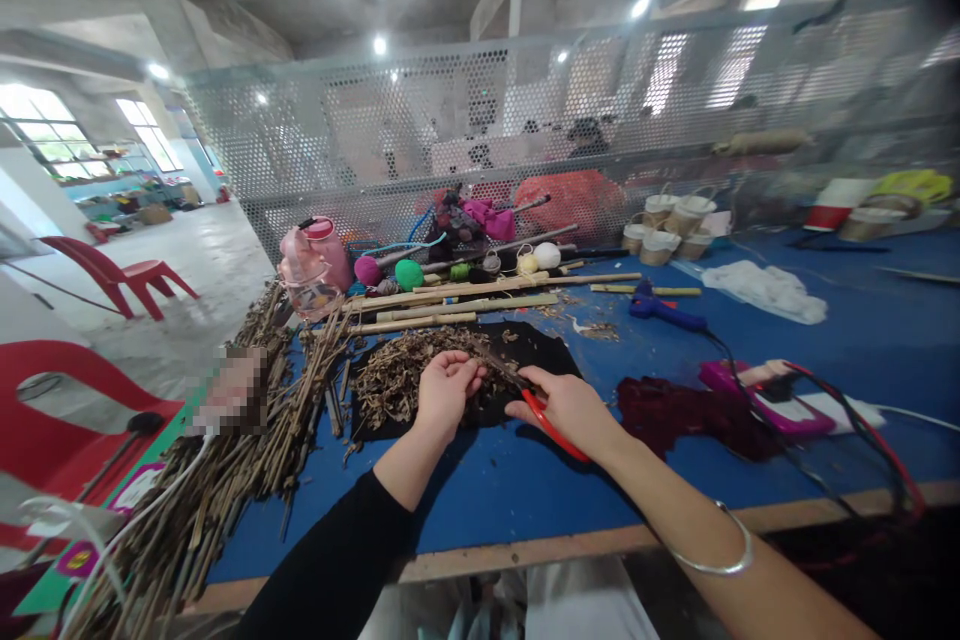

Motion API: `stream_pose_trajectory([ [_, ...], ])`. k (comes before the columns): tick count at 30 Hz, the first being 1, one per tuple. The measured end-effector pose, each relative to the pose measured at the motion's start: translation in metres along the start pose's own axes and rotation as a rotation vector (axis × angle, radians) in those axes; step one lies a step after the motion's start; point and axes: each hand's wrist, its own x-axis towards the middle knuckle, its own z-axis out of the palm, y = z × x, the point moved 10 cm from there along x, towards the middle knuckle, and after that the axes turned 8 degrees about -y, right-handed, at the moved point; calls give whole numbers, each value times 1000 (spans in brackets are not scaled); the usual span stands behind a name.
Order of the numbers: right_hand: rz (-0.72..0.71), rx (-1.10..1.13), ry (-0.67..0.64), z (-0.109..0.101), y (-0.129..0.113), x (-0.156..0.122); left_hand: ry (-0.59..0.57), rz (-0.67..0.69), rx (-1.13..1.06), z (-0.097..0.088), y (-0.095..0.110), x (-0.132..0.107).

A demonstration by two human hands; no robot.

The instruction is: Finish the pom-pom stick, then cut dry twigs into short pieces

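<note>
While left hand (444,388) pinches dried twigs (394,382), right hand (566,408) grips scissors (541,417).

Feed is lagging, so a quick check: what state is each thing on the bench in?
left hand: curled, pinching bits of the dried plant pile.
right hand: closed on red scissors, blades pointing at the pile.
dried plant pile: loose heap on black cloth.
glue gun: lying flat, untouched.
pink jug: upright, lid on.
sticks: loose, spread along left edge.

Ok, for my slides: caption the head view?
Right hand holds red-handled scissors, left hand pinches dried twigs over black cloth.
</note>
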Motion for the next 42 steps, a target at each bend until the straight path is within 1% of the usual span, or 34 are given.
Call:
stream_pose_trajectory([
  [2, -38, 108, -53, -9, 2, 5, -36, 55, 126, 3, 10, 4],
  [5, -102, 197, -123, -30, 5, 17, -129, 200, 455, 22, 38, 7],
  [7, -93, 177, -106, -46, 13, 27, -144, 281, 717, 38, 55, 9],
  [9, -70, 168, -44, -58, 24, 35, -109, 295, 923, 52, 63, 18],
  [11, -42, 184, 58, -64, 37, 38, -74, 262, 1029, 65, 62, 34],
  [13, -24, 189, 141, -61, 47, 37, -53, 224, 1062, 77, 53, 54],
  [17, -3, 184, 188, -49, 59, 33, -11, 167, 1102, 92, 31, 89],
  [20, 28, 182, 219, -48, 65, 33, 2, 172, 1100, 98, 24, 99],
  [23, 65, 154, 229, -50, 67, 33, -28, 214, 1074, 103, 33, 94],
  [26, 73, 131, 202, -48, 62, 32, -76, 281, 1027, 97, 50, 69],
  [28, 40, 133, 138, -44, 53, 31, -103, 303, 979, 83, 58, 46],
  [29, 8, 145, 86, -40, 46, 30, -136, 289, 936, 74, 57, 34],
  [30, -33, 164, 23, -35, 38, 29, -185, 208, 754, 62, 49, 24],
  [31, -78, 187, -41, -30, 30, 28, -188, 144, 552, 48, 41, 16],
  [33, -172, 226, -141, -22, 16, 24, -196, 61, 265, 27, 27, 3],
  [35, -238, 220, -177, -17, 6, 21, -191, 26, 101, 13, 18, -1],
  [37, -267, 178, -173, -14, 0, 20, -199, 19, 42, 8, 14, 2],
  [42, -274, 121, -140, -5, -9, 22, -216, 5, 124, 12, 13, 14],
])
